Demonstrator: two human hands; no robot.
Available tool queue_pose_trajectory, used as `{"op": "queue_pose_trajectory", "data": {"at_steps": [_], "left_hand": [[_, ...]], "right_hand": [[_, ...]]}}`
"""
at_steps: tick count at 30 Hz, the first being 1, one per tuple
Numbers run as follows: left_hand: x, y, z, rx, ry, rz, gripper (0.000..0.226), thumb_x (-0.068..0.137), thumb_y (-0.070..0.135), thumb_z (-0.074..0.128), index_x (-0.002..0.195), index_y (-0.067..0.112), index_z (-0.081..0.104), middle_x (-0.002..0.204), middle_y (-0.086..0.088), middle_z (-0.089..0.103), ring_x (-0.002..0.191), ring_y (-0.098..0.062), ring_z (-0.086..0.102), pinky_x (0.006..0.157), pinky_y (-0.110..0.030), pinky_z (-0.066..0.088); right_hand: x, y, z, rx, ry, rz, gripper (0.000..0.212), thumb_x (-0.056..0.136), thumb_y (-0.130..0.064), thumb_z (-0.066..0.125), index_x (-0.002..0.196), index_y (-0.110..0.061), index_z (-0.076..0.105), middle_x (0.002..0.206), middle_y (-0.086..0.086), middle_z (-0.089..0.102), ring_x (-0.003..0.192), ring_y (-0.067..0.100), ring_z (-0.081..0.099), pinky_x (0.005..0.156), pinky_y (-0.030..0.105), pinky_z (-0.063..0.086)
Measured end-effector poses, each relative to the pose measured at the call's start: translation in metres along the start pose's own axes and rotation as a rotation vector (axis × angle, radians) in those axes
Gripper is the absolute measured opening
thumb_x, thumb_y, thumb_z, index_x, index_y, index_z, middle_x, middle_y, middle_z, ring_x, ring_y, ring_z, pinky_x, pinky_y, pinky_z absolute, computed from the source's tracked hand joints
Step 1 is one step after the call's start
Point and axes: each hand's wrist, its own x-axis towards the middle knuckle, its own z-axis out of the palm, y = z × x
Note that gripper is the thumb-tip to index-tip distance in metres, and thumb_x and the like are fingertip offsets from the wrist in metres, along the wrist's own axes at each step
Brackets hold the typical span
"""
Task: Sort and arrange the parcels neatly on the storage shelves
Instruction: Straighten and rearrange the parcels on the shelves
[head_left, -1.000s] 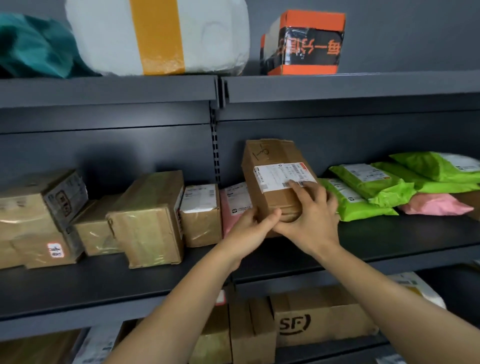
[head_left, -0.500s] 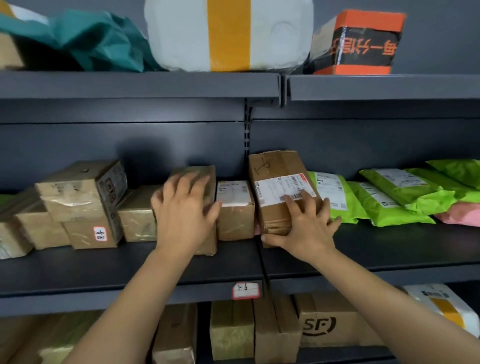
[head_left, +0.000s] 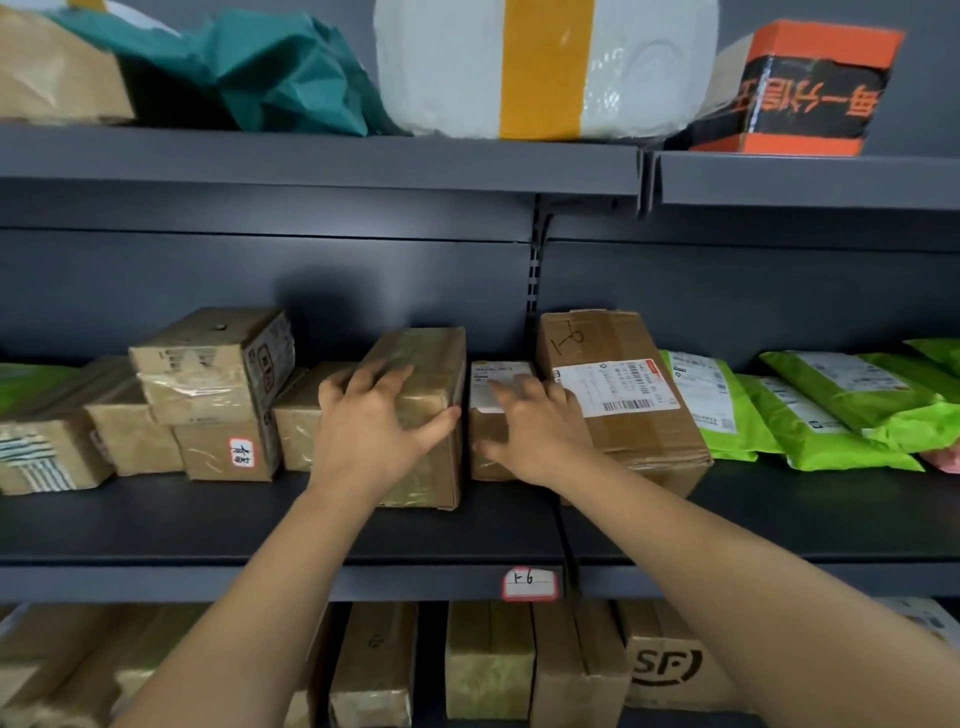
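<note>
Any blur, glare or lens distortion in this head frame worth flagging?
Head view: the right hand is motion-smeared over the small labelled box; the left hand is sharper. Glare sits on the white wrapped parcel up top. Wide-angle bending curves the shelf edges, and the far-left boxes are soft.

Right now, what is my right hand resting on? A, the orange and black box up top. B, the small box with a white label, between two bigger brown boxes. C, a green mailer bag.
B: the right hand lies on the small white-labelled box, on the middle shelf.
</note>
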Motion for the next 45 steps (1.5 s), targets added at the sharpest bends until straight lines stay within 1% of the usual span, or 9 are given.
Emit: {"op": "queue_pose_trajectory", "data": {"at_steps": [4, 8, 12, 17, 24, 30, 35, 39, 45], "left_hand": [[0.0, -0.006, -0.006, -0.074, 0.043, -0.032, 0.08, 0.071, 0.073, 0.057, 0.129, 0.019, 0.058, 0.137, -0.005, 0.052, 0.126, -0.034, 0.038, 0.103, -0.036, 0.03], [0.007, -0.021, -0.011, -0.183, 0.064, -0.071, 0.091, 0.063, 0.08, 0.042, 0.124, 0.017, 0.062, 0.131, -0.007, 0.058, 0.123, -0.028, 0.049, 0.107, -0.037, 0.033], [0.011, -0.031, -0.015, -0.294, 0.063, -0.105, 0.087, 0.061, 0.077, 0.048, 0.123, 0.017, 0.063, 0.127, -0.004, 0.061, 0.119, -0.023, 0.053, 0.106, -0.044, 0.037], [0.011, -0.033, -0.016, -0.361, 0.079, -0.133, 0.086, 0.06, 0.076, 0.051, 0.123, 0.018, 0.062, 0.126, -0.002, 0.062, 0.118, -0.02, 0.054, 0.105, -0.042, 0.039], [0.01, -0.031, -0.019, -0.325, 0.043, -0.157, 0.084, 0.062, 0.076, 0.049, 0.127, 0.024, 0.058, 0.132, -0.004, 0.055, 0.123, -0.024, 0.047, 0.108, -0.043, 0.034], [0.01, -0.025, -0.021, -0.379, -0.078, -0.276, 0.063, 0.079, 0.054, 0.062, 0.134, 0.028, 0.045, 0.14, -0.004, 0.036, 0.126, -0.028, 0.041, 0.103, -0.036, 0.032], [0.002, -0.021, -0.019, -0.492, 0.089, -0.283, 0.059, 0.077, 0.045, 0.07, 0.129, 0.021, 0.057, 0.133, -0.003, 0.049, 0.121, -0.02, 0.048, 0.098, -0.023, 0.033], [-0.015, -0.014, -0.021, -0.566, 0.19, -0.303, 0.057, 0.074, 0.04, 0.072, 0.126, 0.019, 0.06, 0.131, 0.0, 0.052, 0.119, -0.014, 0.049, 0.103, -0.031, 0.039], [-0.045, -0.004, -0.036, -0.66, 0.328, -0.377, 0.054, 0.076, 0.038, 0.074, 0.124, 0.016, 0.062, 0.126, 0.004, 0.055, 0.118, -0.009, 0.047, 0.105, -0.03, 0.037]], "right_hand": [[0.009, -0.01, 0.006, -0.109, -0.012, 0.065, 0.075, 0.085, -0.067, 0.044, 0.145, -0.025, 0.03, 0.149, 0.011, 0.03, 0.133, 0.037, 0.029, 0.113, 0.047, 0.018], [0.014, -0.017, 0.008, -0.108, 0.006, 0.134, 0.076, 0.086, -0.069, 0.039, 0.143, -0.021, 0.029, 0.146, 0.013, 0.035, 0.13, 0.039, 0.036, 0.114, 0.052, 0.014], [0.016, -0.016, 0.01, -0.096, 0.063, 0.154, 0.061, 0.092, -0.059, 0.039, 0.14, -0.022, 0.032, 0.14, 0.014, 0.04, 0.127, 0.039, 0.039, 0.113, 0.052, 0.016], [0.017, -0.01, 0.01, -0.093, 0.08, 0.138, 0.063, 0.089, -0.061, 0.041, 0.14, -0.024, 0.034, 0.138, 0.015, 0.041, 0.125, 0.039, 0.041, 0.112, 0.05, 0.018], [0.018, -0.01, 0.007, -0.157, 0.043, 0.139, 0.064, 0.087, -0.066, 0.038, 0.138, -0.026, 0.042, 0.137, 0.013, 0.041, 0.12, 0.035, 0.046, 0.11, 0.048, 0.023], [0.014, -0.009, 0.008, -0.16, 0.044, 0.138, 0.063, 0.09, -0.065, 0.035, 0.141, -0.028, 0.038, 0.139, 0.01, 0.042, 0.12, 0.032, 0.049, 0.114, 0.05, 0.017], [0.016, -0.003, 0.009, -0.1, 0.0, 0.099, 0.065, 0.092, -0.061, 0.035, 0.146, -0.027, 0.026, 0.148, 0.009, 0.034, 0.135, 0.031, 0.034, 0.116, 0.049, 0.011], [0.01, 0.008, 0.004, -0.017, -0.024, -0.027, 0.066, 0.094, -0.05, 0.042, 0.15, -0.026, 0.018, 0.157, 0.006, 0.019, 0.145, 0.026, 0.012, 0.118, 0.046, 0.006], [-0.007, 0.016, -0.007, 0.058, 0.0, -0.102, 0.058, 0.096, -0.041, 0.044, 0.148, -0.02, 0.027, 0.154, 0.007, 0.026, 0.142, 0.024, 0.021, 0.118, 0.042, 0.013]]}}
